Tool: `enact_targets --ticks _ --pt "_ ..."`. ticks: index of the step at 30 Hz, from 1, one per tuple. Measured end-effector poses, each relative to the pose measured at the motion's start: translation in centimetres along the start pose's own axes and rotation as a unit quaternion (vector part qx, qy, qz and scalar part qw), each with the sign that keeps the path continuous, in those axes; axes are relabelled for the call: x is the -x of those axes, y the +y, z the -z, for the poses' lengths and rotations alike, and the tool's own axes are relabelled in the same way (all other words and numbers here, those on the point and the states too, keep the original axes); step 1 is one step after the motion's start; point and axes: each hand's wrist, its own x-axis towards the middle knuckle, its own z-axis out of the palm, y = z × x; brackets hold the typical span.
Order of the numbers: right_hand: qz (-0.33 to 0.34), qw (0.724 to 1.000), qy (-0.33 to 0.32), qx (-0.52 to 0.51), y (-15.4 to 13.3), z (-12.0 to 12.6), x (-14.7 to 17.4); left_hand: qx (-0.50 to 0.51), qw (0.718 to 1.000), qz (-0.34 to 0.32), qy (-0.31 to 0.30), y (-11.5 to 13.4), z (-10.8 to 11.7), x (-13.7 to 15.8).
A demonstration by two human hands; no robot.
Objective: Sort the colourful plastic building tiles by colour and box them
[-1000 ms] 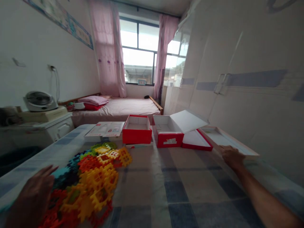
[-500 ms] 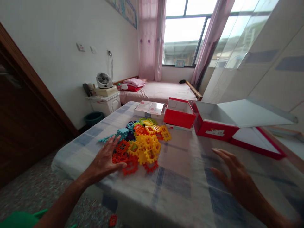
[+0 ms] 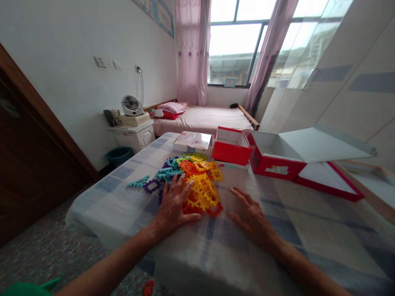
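Note:
A heap of plastic interlocking building pieces with toothed edges lies on the checked tablecloth. Yellow pieces [image 3: 202,192] are piled at its near right, orange pieces [image 3: 189,167] behind them, and teal pieces [image 3: 168,174] and a purple piece [image 3: 151,186] at the left. My left hand [image 3: 174,205] presses against the heap's near left side with fingers spread, partly covering orange-red pieces [image 3: 216,210]. Just right of the heap, my right hand [image 3: 250,211] hovers low over or rests on the cloth, fingers stretched out and holding nothing.
Behind the heap stand a white box [image 3: 193,141], an open red box [image 3: 232,149] and a larger red box [image 3: 274,158] with its lid raised. A red-edged lid or tray [image 3: 330,181] lies at the right. One orange piece [image 3: 148,287] is on the floor.
My left hand has moved right, pushing the yellow and orange pieces that way and leaving the purple piece exposed. My right hand has come left towards the heap.

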Motion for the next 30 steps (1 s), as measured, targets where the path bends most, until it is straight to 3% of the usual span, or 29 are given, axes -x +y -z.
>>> enact_targets --ticks 5,9,14,17,23,30 --pt "0.008 1.000 -0.011 -0.016 -0.2 0.3 0.0 0.008 0.997 -0.083 -0.001 3.9 -1.0 -2.3" --pt "0.030 0.999 0.017 -0.027 -0.2 0.1 0.3 0.032 0.991 -0.126 0.007 6.9 -2.2 -4.3" --pt "0.013 0.997 0.080 -0.010 1.2 0.9 0.0 0.060 0.988 -0.141 0.026 8.1 -1.5 -6.8" --pt "0.003 0.990 0.123 0.074 3.1 2.4 -2.0 0.046 0.991 -0.111 0.061 6.3 -0.1 -8.7" --pt "0.047 0.947 0.176 0.263 5.6 5.0 -8.7 -0.040 0.994 0.026 0.094 0.0 1.6 -11.5" --pt "0.070 0.924 0.158 0.341 5.6 3.3 -14.2 -0.064 0.992 0.093 0.050 -7.1 2.9 -10.7"
